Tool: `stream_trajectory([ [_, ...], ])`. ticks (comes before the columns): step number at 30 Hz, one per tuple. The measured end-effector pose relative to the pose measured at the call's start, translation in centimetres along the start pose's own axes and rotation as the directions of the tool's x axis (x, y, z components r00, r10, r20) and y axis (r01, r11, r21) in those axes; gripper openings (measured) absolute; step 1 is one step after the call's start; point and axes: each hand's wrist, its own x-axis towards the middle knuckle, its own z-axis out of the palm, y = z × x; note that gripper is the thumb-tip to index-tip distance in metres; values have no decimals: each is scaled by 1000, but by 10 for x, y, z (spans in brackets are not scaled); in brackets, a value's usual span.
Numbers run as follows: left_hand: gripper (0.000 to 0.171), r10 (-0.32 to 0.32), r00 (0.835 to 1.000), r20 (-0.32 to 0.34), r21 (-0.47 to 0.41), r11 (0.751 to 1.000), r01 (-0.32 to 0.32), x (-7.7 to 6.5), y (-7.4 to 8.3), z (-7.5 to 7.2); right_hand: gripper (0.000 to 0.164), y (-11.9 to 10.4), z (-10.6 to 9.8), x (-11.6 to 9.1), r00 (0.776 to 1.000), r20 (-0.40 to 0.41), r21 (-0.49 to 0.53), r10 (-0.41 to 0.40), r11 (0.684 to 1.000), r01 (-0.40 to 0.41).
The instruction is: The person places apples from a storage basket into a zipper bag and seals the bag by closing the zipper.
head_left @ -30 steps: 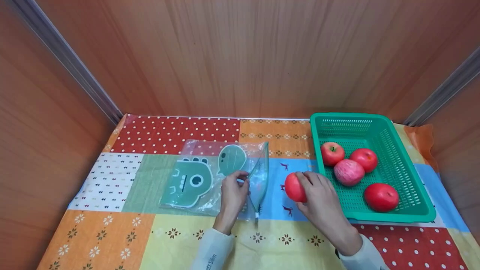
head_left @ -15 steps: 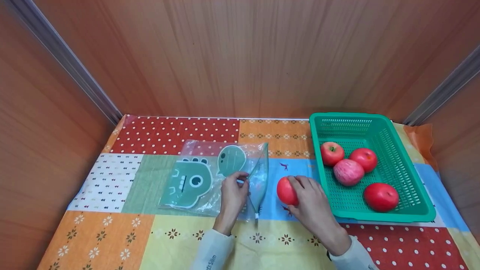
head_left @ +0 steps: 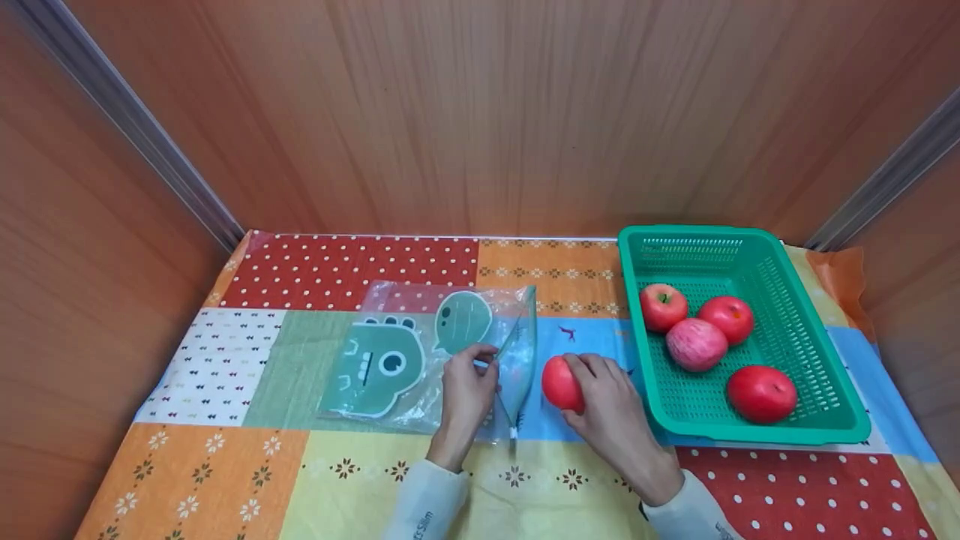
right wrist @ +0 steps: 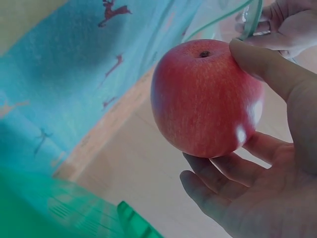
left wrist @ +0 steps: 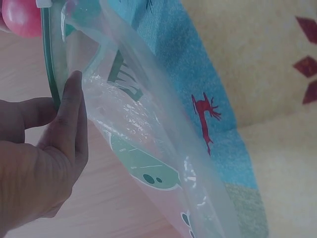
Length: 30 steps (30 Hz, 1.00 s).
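Note:
A clear zip bag (head_left: 379,367) with a green cartoon dinosaur print lies flat on the cloth, its green-edged mouth facing right and parted. My left hand (head_left: 466,386) pinches the upper edge of that mouth between thumb and fingers, which the left wrist view shows closely. Just right of the mouth, my right hand (head_left: 613,412) grips a red apple (head_left: 561,382). In the right wrist view the apple (right wrist: 205,99) sits between thumb and fingers, its dark dimple in sight. A small gap separates apple and bag.
A green plastic basket (head_left: 757,433) stands at the right, holding several red fruits, among them an apple (head_left: 664,307) with a stem and a paler, streaked one (head_left: 697,345). A patchwork cloth (head_left: 217,472) covers the table. Wood-look panels (head_left: 480,120) enclose the back and sides.
My right hand has carried the apple leftward from beside the basket toward the bag's mouth. The left hand and the bag have stayed in place.

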Motion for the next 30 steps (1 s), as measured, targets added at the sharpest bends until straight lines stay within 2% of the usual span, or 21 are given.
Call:
stream_trajectory([
  [17, 19, -56, 998, 24, 7, 998, 56, 0, 0, 0, 81, -3, 13, 5, 999, 10, 65, 33, 997, -33],
  [30, 19, -34, 999, 6, 27, 999, 34, -1, 0, 2, 80, -1, 21, 10, 1000, -23, 94, 17, 995, -15],
])
